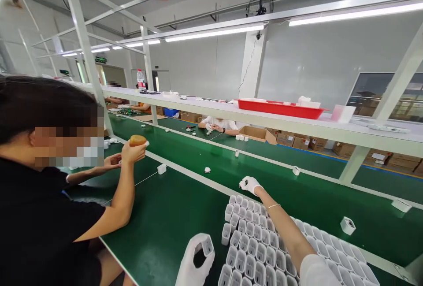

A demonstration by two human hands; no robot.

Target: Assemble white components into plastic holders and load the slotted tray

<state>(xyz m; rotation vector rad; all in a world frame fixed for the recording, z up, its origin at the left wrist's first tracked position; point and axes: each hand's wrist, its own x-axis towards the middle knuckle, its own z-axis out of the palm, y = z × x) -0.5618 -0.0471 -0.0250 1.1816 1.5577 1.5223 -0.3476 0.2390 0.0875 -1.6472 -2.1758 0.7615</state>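
left hand (194,261) holds one white plastic shell (208,245); right hand (250,184) pinches a small dark part (241,184) at the green bench's (172,215) far edge; many white shells (257,246) stand waiting in rows.

White gloves cover both hands (194,261), a thin bracelet circles the right wrist, and the sleeve is white.

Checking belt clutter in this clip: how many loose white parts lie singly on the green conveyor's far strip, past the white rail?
3: one by the rail, centre; one near the right; one at the right edge. Farther small ones are too small to count.
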